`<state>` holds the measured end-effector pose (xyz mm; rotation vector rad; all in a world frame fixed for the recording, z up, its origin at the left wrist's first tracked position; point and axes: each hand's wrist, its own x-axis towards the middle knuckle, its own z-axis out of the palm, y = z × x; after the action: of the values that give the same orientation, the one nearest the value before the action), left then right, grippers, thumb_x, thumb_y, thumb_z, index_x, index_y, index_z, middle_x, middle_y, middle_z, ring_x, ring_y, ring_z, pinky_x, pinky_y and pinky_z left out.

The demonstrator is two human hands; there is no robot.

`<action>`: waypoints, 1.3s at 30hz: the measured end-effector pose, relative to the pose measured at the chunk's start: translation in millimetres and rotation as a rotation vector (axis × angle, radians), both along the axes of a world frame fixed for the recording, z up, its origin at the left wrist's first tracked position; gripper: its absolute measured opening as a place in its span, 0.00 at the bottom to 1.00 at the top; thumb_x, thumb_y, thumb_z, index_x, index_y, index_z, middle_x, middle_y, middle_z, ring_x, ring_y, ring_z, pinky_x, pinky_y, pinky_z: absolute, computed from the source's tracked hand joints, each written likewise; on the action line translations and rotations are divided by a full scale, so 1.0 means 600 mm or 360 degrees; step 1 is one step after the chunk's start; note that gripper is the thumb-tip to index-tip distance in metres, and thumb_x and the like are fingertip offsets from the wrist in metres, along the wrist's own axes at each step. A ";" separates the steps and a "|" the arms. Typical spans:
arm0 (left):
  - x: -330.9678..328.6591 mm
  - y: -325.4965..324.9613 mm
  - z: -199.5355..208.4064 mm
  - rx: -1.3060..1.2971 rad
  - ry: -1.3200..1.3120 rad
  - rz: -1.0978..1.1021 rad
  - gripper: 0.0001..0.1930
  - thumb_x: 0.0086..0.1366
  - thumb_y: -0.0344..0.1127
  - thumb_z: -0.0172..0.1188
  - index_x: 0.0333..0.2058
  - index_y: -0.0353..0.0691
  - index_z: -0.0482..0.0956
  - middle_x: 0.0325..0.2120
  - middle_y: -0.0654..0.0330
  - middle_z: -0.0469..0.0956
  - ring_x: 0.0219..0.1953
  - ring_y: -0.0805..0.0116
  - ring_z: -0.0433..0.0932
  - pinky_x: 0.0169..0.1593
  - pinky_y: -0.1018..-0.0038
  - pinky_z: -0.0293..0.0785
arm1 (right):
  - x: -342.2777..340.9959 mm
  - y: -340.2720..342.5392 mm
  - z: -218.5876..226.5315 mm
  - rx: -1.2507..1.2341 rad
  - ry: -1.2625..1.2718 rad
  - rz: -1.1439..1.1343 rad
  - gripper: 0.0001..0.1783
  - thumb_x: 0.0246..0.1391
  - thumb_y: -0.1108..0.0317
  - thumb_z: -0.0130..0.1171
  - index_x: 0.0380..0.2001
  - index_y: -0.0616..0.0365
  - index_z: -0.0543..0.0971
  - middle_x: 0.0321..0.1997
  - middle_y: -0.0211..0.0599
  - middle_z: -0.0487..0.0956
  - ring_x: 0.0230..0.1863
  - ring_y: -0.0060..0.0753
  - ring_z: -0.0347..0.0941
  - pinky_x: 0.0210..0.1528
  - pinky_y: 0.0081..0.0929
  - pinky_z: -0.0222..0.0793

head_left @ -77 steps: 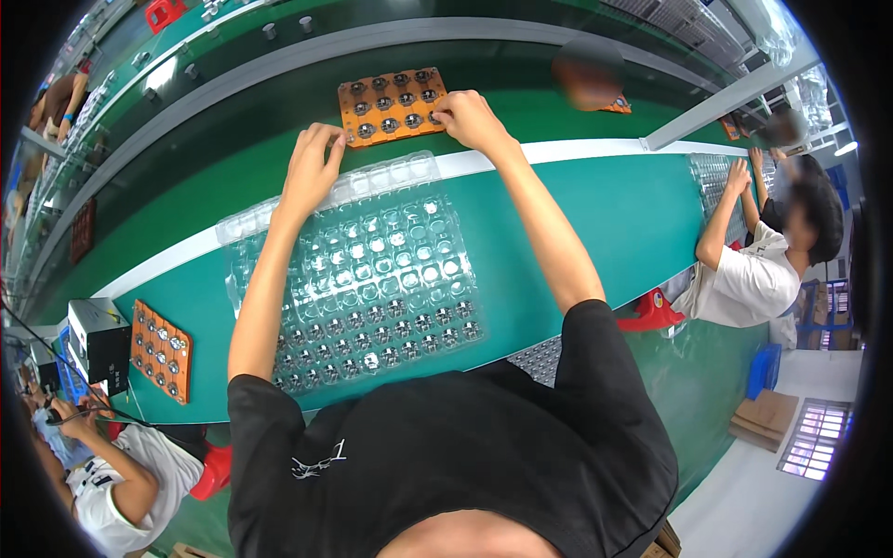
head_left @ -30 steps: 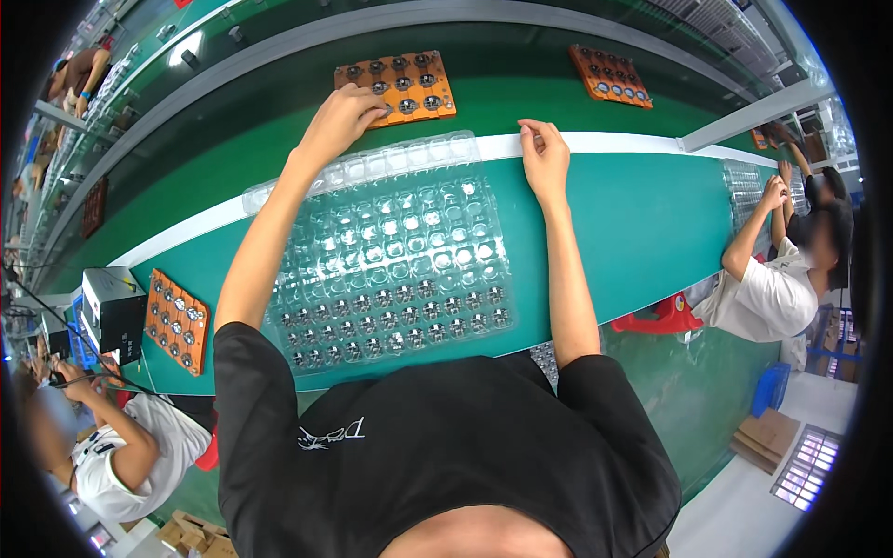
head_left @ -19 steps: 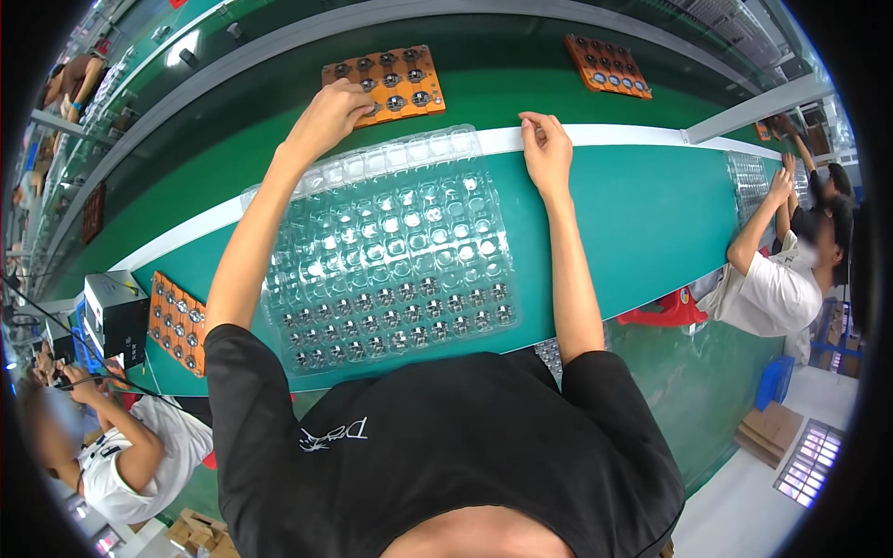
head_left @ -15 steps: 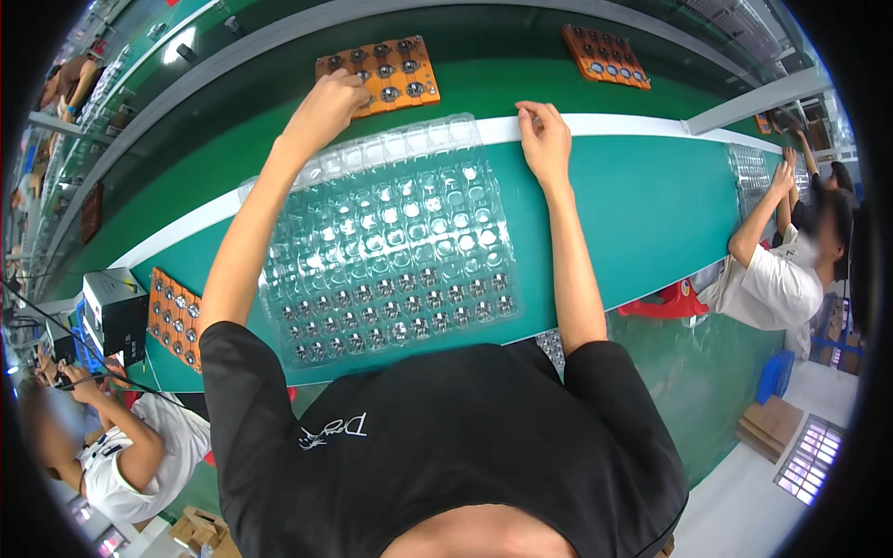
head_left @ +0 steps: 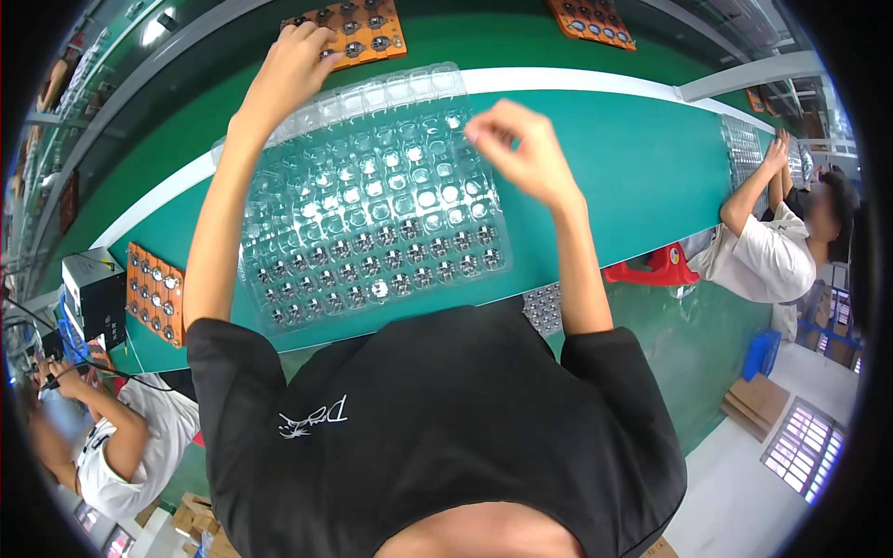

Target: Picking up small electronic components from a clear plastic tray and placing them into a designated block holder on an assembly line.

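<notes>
My left hand (head_left: 290, 73) reaches to the left end of an orange tray (head_left: 393, 39) that holds several round dark metallic parts. Its fingers are bent down at the tray's near left corner; what they grip is hidden. My right hand (head_left: 526, 149) is over the right edge of a clear plastic blister tray (head_left: 326, 209), thumb and index finger pinched together. Anything between those fingertips is too small to make out. Small metallic parts (head_left: 400, 284) fill the blister tray's near rows, while the pockets farther back look unfilled.
Another orange tray (head_left: 595, 23) lies at the far right, and one (head_left: 156, 296) at the left beside a dark box (head_left: 95, 296). A white rail (head_left: 577, 82) crosses behind the green table (head_left: 633, 167). Co-workers sit left (head_left: 139, 446) and right (head_left: 772, 256); a red stool (head_left: 656, 267) stands below.
My right hand has moved from the white rail toward me and left, over the blister tray's edge, its fingers now pinched. My left hand stays at the orange tray. The view has shifted slightly.
</notes>
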<state>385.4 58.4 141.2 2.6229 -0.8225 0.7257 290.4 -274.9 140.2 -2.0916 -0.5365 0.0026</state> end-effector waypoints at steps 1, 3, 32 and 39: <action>-0.031 -0.012 0.021 0.0004 0.0006 0.0003 0.10 0.65 0.36 0.63 0.36 0.33 0.80 0.33 0.51 0.79 0.42 0.51 0.78 0.48 0.57 0.75 | -0.027 0.010 0.020 0.0002 -0.0003 0.0187 0.05 0.57 0.70 0.65 0.35 0.59 0.84 0.31 0.33 0.79 0.30 0.28 0.73 0.33 0.24 0.70; -0.105 -0.044 0.062 -0.0205 0.0693 -0.0324 0.09 0.65 0.35 0.62 0.35 0.35 0.80 0.33 0.51 0.79 0.41 0.51 0.78 0.46 0.60 0.75 | -0.074 0.030 0.028 -0.0036 -0.0063 0.0431 0.06 0.54 0.70 0.67 0.35 0.59 0.84 0.30 0.33 0.78 0.31 0.31 0.75 0.33 0.28 0.71; -0.087 -0.190 0.066 -0.0426 0.0921 -0.0552 0.04 0.67 0.28 0.59 0.38 0.34 0.77 0.37 0.56 0.76 0.39 0.62 0.77 0.41 0.69 0.73 | 0.015 -0.123 -0.093 -0.0340 -0.0609 -0.0802 0.03 0.53 0.75 0.62 0.31 0.60 0.78 0.24 0.36 0.71 0.27 0.37 0.71 0.31 0.35 0.70; 0.117 -0.339 -0.015 -0.0674 0.0513 -0.0518 0.08 0.67 0.33 0.62 0.36 0.33 0.81 0.35 0.55 0.80 0.35 0.61 0.81 0.40 0.69 0.76 | 0.016 -0.137 -0.087 -0.0315 -0.0548 -0.0755 0.04 0.53 0.73 0.63 0.31 0.58 0.78 0.25 0.35 0.72 0.29 0.38 0.73 0.32 0.36 0.71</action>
<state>455.7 -144.9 132.0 2.0868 -0.8585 0.3298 299.7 -356.9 88.0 -2.3835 -0.2333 -0.6084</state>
